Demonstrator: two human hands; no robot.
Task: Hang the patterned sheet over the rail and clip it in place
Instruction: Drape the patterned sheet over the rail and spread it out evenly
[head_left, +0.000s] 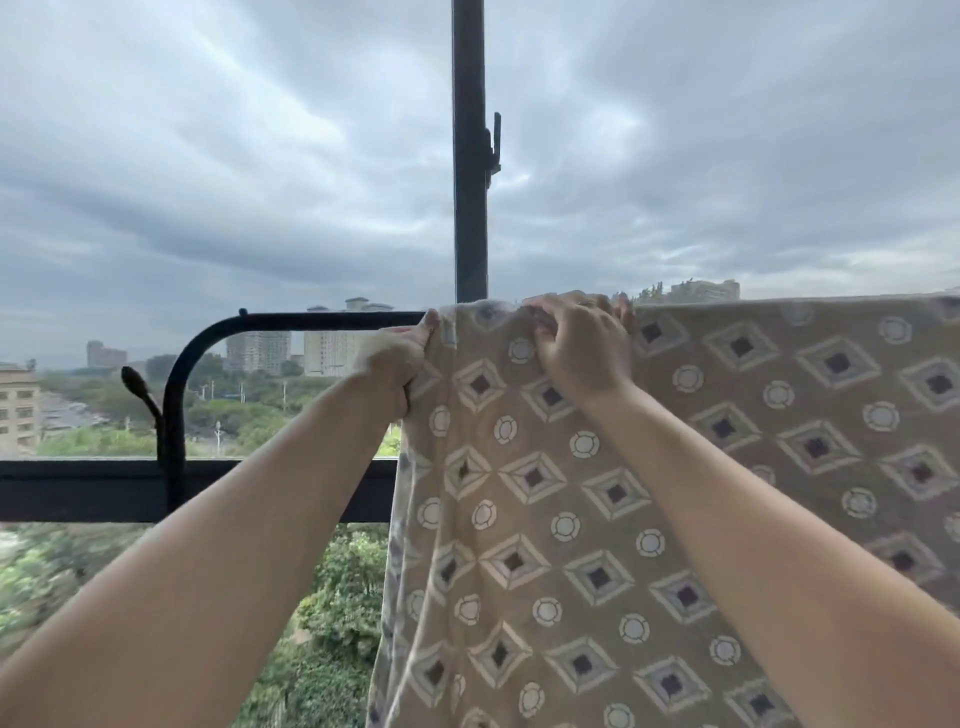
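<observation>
Over the rail, your patterned sheet looks soft and light.
Your left hand grips its edge and your right hand curls fingers onto the top fold: hold there.

Single head-worn wide-angle view: faces forward and slightly upward, close behind both forearms; rail mid-frame, sky filling the upper half.

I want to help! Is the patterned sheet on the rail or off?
On it: the patterned sheet drapes over the rail and hangs down. The left hand and right hand grip its top edge.
</observation>
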